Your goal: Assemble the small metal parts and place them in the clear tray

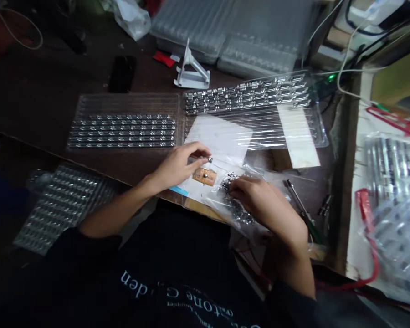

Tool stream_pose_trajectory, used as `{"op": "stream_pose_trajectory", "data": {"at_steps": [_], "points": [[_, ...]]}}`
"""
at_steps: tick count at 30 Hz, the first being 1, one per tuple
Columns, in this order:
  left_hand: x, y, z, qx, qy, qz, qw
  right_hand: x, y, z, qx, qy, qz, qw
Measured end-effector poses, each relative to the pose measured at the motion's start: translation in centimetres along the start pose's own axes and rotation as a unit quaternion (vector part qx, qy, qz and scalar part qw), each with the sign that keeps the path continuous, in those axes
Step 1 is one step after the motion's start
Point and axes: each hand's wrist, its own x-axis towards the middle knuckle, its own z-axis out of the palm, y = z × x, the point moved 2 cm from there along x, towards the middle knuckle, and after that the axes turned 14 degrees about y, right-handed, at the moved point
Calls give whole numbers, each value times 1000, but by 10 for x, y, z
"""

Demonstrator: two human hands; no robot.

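Observation:
My left hand (177,166) is closed, thumb and fingers pinching a small shiny metal part (209,160) above white paper (222,134). Just below those fingertips lies a small orange-brown block (205,176) with a dark spot at its middle. My right hand (256,196) reaches into a clear plastic bag (213,200) that holds a heap of small metal pieces (225,182). Its fingers are curled together at the heap, and whatever they grip is hidden.
Clear trays with rows of metal parts lie beyond my hands, one on the left (123,132) and one on the right (246,95). Behind them are a white stand (193,75) and a phone (122,74). A green-handled screwdriver (304,212) lies right.

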Motion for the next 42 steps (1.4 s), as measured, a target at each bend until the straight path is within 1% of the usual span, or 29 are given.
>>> {"op": "stream_pose_trajectory", "data": {"at_steps": [2, 5, 8, 11, 14, 19, 24, 27, 30, 34, 36, 40, 41, 42], "points": [[-19, -13, 1, 3, 27, -17, 999, 0, 4, -1, 45, 21, 0, 999], [-33, -20, 4, -16, 27, -8, 999, 3, 6, -3, 93, 71, 0, 993], [-35, -20, 7, -28, 11, 16, 999, 7, 2, -4, 125, 121, -5, 985], [-36, -19, 7, -22, 11, 36, 999, 12, -4, -3, 132, 159, -4, 978], [-37, -21, 6, -27, 15, 34, 999, 17, -9, 1, 144, 186, -9, 972], [-39, -22, 7, -59, 16, 47, 997, 24, -15, 11, 153, 174, -10, 973], [-41, -24, 9, -53, 37, 46, 997, 26, -20, 16, 159, 176, -10, 971], [-42, -25, 10, -50, 29, 55, 997, 27, -20, 19, 166, 183, -10, 969], [-43, -28, 11, -46, 22, 58, 997, 28, -22, 23, 144, 192, -11, 971], [-42, -29, 12, -50, 19, 46, 998, 31, -24, 30, 101, 207, -4, 973], [-42, -28, 11, -50, 34, 43, 997, 33, -25, 33, 106, 203, -8, 974], [-45, -27, 2, -16, 125, 25, 992, 35, -28, 38, 140, 188, -30, 972], [-46, -26, -1, 6, 134, 21, 991, 34, -30, 40, 138, 180, -42, 973], [-48, -26, -3, 34, 129, 19, 991, 34, -32, 41, 125, 172, -56, 976]]}}
